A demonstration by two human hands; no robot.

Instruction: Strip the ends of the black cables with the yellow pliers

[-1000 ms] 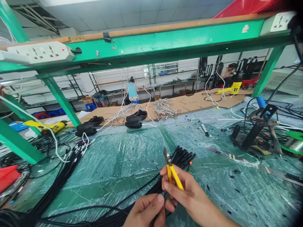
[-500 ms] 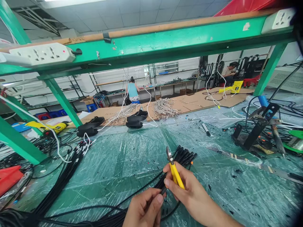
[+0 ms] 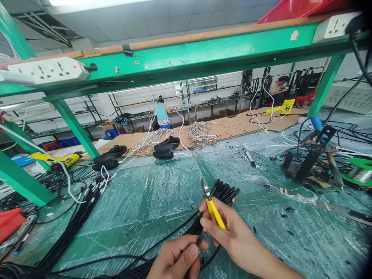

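My right hand [image 3: 229, 232] is closed round a pair of yellow-handled cutting pliers [image 3: 214, 209], whose metal jaws point up and away. Between the thumb and fingers of my left hand [image 3: 178, 255] is the end of a black cable [image 3: 201, 237], with a bit of orange at its tip. The two hands are close together low in the view. Just beyond my right hand lies a bundle of black cable ends [image 3: 225, 190]. More black cables [image 3: 69, 228] stretch across the bench on the left, some with white and red tips.
A green-framed shelf [image 3: 174, 58] with power strips [image 3: 48, 71] spans the bench. A black metal stand [image 3: 309, 159], solder spool [image 3: 360, 172] and steel ruler [image 3: 302, 199] are at right. Grey cables [image 3: 202, 133] lie on cardboard. Two people sit in the background.
My left hand has drawn slightly down and left with the cable end, whose orange tip shows more. The pliers stay in my right hand. The whole view has shifted a little.
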